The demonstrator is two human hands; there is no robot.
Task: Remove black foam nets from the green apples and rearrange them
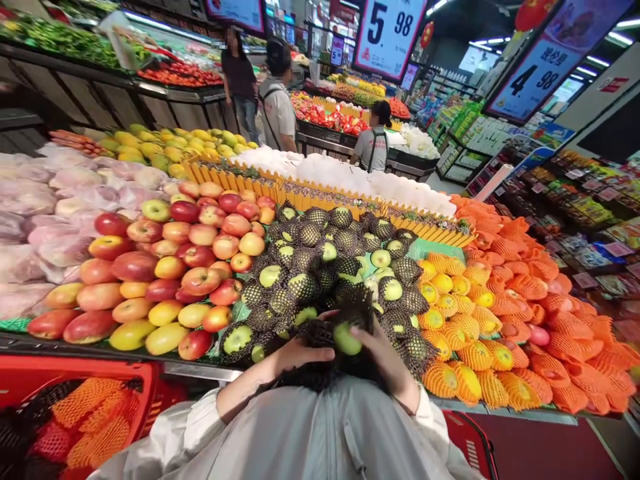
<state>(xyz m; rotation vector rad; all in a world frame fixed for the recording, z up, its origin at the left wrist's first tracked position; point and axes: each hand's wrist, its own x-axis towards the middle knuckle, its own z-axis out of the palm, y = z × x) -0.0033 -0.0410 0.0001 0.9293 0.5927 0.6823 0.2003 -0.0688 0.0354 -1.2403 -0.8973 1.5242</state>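
Note:
Close in front of my body, a green apple (pixel 346 339) sits partly inside a black foam net (pixel 356 301). My right hand (pixel 384 348) is closed round the apple's right side, thumb on its skin. On the other side, my left hand (pixel 303 355) is closed on dark netting, its thumb pointing toward the apple. Its far fingers are partly hidden by the black mesh. Beyond both hands lies a heap of green apples (pixel 270 275), most of them in black foam nets.
Red and yellow apples (pixel 175 267) are piled to the left. Fruit in yellow nets (pixel 467 320) and orange nets (pixel 565 327) fills the right. A red basket (pixel 145 393) with loose foam nets (pixel 93 413) stands lower left. Several people are beyond the yellow divider (pixel 320 195).

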